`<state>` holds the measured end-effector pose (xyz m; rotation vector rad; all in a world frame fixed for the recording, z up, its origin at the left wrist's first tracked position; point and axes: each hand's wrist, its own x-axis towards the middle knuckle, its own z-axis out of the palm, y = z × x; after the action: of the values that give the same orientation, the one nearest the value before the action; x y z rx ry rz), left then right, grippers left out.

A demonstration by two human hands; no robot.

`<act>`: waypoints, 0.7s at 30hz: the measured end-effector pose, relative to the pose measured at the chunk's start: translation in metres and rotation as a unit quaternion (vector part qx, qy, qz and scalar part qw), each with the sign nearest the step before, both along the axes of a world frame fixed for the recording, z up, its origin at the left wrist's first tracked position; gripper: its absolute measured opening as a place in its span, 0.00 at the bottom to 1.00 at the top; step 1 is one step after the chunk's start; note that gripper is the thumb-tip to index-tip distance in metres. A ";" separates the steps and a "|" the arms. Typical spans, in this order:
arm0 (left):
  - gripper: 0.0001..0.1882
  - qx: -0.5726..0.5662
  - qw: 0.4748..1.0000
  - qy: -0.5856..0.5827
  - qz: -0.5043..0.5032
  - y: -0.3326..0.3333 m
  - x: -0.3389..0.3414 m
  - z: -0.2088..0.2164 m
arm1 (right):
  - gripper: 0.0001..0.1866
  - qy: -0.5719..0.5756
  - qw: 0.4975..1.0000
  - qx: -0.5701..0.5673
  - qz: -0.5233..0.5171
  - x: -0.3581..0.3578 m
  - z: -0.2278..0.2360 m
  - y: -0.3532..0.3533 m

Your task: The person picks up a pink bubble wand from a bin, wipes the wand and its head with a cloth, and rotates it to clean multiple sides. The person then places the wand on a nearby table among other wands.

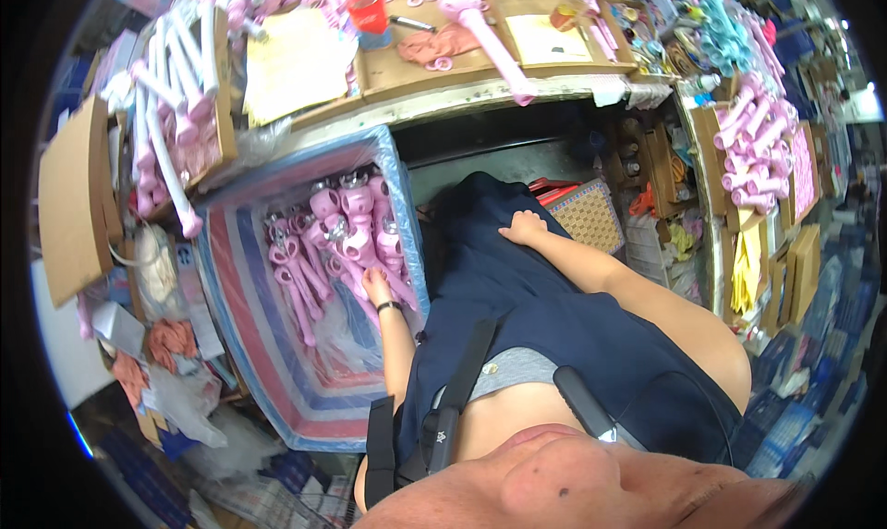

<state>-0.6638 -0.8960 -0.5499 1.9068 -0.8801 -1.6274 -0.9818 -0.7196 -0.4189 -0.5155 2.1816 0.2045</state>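
My left hand (pixel 375 285), with a dark band at the wrist, reaches into a striped bin (pixel 418 252) at my left side. Its fingers are closed at a pink long-handled plastic piece (pixel 358 243) near the bin's right wall. Around it lie several more such pink pieces (pixel 297 268) with round or ring-shaped heads, some with silvery tops. Clear plastic film lines the bin. My right hand (pixel 524 228) lies on the dark blue cloth (pixel 480 224) over my lap, fingers spread and holding nothing.
The workbench ahead carries a pink long-handled piece (pixel 485 39), a red bottle (pixel 367 10), a pen (pixel 412 24) and a peach cloth (pixel 440 43). A box of white and pink handles (pixel 168 113) stands at the left. More pink pieces (pixel 756 145) are heaped at the right.
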 end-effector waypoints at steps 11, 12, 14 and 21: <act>0.09 -0.243 0.930 0.039 -0.275 0.048 -0.047 0.140 | 0.27 -0.032 0.983 -0.072 -0.168 -0.077 -0.038 0.061; 0.09 -0.212 0.938 0.051 -0.269 0.051 -0.051 0.150 | 0.26 -0.019 0.981 -0.069 -0.180 -0.086 -0.035 0.063; 0.09 -0.152 0.953 0.068 -0.251 0.055 -0.062 0.169 | 0.21 0.019 0.965 -0.137 -0.221 -0.105 -0.030 0.058; 0.12 0.043 0.920 0.185 -0.342 0.050 -0.134 0.140 | 0.16 0.083 0.921 -0.239 -0.296 -0.201 -0.025 0.007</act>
<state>-0.7977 -0.8461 -0.4095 1.3175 -1.4164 -2.3550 -1.1823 -0.7126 -0.4439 -0.0720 2.4495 -0.6470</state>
